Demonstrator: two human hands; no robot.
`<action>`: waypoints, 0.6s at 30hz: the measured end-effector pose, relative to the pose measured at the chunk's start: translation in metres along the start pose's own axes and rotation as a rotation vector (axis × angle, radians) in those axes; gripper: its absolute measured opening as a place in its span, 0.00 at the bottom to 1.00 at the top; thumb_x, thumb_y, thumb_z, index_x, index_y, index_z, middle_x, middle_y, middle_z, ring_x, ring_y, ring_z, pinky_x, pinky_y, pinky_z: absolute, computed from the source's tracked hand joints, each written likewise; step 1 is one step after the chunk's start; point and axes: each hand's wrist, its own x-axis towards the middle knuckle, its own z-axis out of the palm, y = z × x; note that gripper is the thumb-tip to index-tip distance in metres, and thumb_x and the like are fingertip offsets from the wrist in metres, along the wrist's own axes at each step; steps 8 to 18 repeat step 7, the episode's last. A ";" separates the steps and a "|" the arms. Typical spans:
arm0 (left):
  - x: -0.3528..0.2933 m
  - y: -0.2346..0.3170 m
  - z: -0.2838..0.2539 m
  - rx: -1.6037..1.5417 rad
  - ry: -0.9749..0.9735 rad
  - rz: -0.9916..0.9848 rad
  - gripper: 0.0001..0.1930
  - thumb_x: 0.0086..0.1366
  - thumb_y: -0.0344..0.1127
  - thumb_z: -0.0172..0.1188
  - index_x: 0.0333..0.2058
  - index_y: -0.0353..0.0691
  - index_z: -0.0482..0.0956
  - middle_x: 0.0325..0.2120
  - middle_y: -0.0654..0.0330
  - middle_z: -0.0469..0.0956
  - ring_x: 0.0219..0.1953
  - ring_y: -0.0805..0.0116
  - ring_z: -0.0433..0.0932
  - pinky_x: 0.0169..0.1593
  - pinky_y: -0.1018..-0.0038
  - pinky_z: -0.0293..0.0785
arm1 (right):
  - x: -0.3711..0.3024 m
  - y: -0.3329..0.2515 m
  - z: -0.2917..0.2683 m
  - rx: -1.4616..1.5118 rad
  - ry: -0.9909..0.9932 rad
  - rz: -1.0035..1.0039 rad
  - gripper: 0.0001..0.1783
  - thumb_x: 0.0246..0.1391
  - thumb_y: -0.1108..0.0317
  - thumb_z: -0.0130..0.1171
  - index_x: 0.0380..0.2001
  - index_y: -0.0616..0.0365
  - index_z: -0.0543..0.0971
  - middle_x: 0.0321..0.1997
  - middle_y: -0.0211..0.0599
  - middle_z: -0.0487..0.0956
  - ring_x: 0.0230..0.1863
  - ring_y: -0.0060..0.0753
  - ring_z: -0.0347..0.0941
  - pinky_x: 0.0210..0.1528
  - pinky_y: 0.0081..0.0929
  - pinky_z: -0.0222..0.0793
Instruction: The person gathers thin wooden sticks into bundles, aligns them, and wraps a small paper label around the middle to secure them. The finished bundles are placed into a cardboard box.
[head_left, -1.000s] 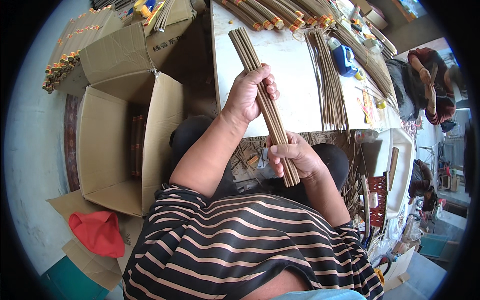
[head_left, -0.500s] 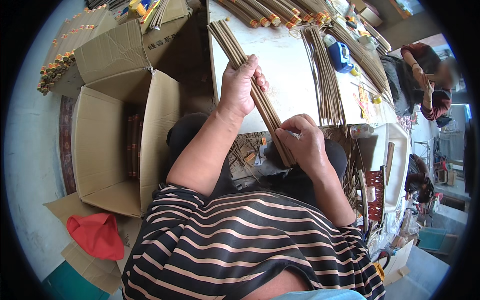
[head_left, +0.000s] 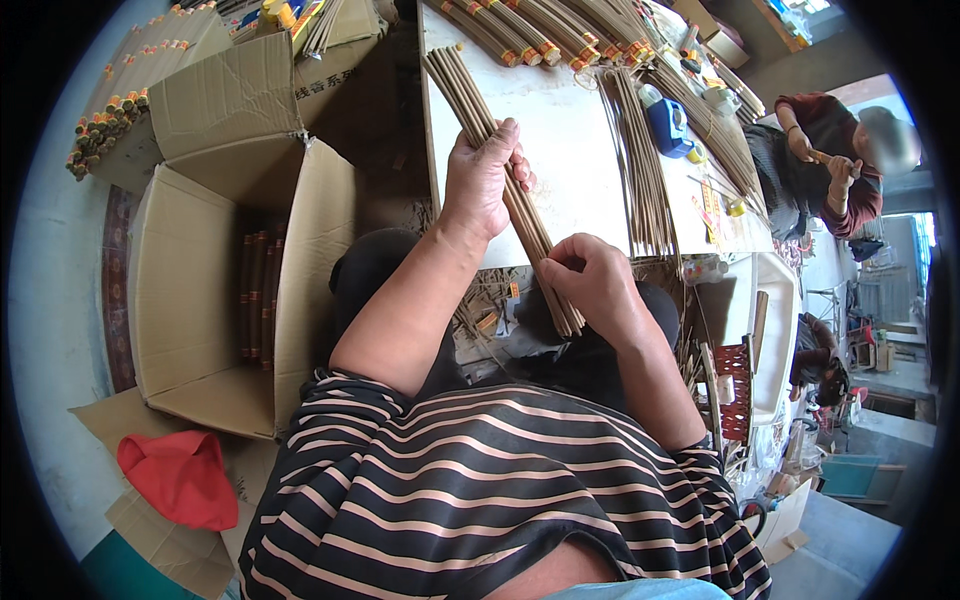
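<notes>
A slim bundle of brown incense sticks slants from the table's near left corner down over my lap. My left hand is closed round its upper half, the thumb lying along the sticks. Lower down, my right hand is closed at the bundle's right side, with thumb and curled fingers against the sticks near their bottom ends; its fingertips are partly hidden. More loose incense sticks lie spread on the white table, right of the held bundle.
Wrapped incense bundles line the table's far side, with a blue tape dispenser at right. On my left stands an open cardboard box with wrapped bundles inside, a red cloth near it. Another person works at far right.
My right hand has shifted slightly left along with the bundle's lower end, its fingers more curled. My left hand keeps its grip. The whole view has shifted a little.
</notes>
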 end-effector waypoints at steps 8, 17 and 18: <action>0.011 0.013 -0.013 -0.128 0.057 -0.006 0.08 0.60 0.36 0.59 0.27 0.45 0.68 0.17 0.65 0.67 0.19 0.74 0.66 0.24 0.76 0.65 | -0.032 0.008 -0.040 -0.077 -0.030 -0.054 0.17 0.49 0.71 0.57 0.44 0.64 0.75 0.29 0.38 0.78 0.31 0.22 0.73 0.37 0.22 0.70; 0.011 0.013 -0.013 -0.128 0.057 -0.006 0.08 0.60 0.36 0.59 0.27 0.45 0.68 0.17 0.65 0.67 0.19 0.74 0.66 0.24 0.76 0.65 | -0.032 0.008 -0.040 -0.077 -0.030 -0.054 0.17 0.49 0.71 0.57 0.44 0.64 0.75 0.29 0.38 0.78 0.31 0.22 0.73 0.37 0.22 0.70; 0.011 0.013 -0.013 -0.128 0.057 -0.006 0.08 0.60 0.36 0.59 0.27 0.45 0.68 0.17 0.65 0.67 0.19 0.74 0.66 0.24 0.76 0.65 | -0.032 0.008 -0.040 -0.077 -0.030 -0.054 0.17 0.49 0.71 0.57 0.44 0.64 0.75 0.29 0.38 0.78 0.31 0.22 0.73 0.37 0.22 0.70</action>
